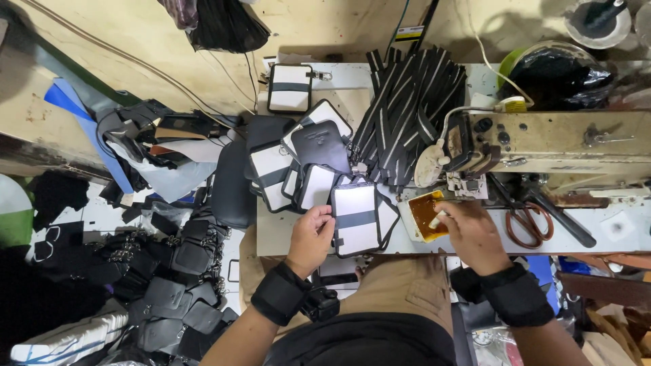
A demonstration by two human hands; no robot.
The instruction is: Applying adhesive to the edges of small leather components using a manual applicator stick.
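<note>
Wristbands, black, are wrapping both forearms at the bottom edge, where the elbows are being cut off by the frame. The left hand (310,234) is pinching the near left edge of a white pouch panel with a black band (356,218), lying flat on the worktable (278,234). The right hand (472,234) is closing its fingers around a small applicator, mostly hidden, dipping into an open tray of amber glue (426,215) just beside the panel. Scissors (527,224) are lying to the right. Farther back, zipper strips (407,115) are fanning out beside a sewing machine (542,142), its right end cut off.
</note>
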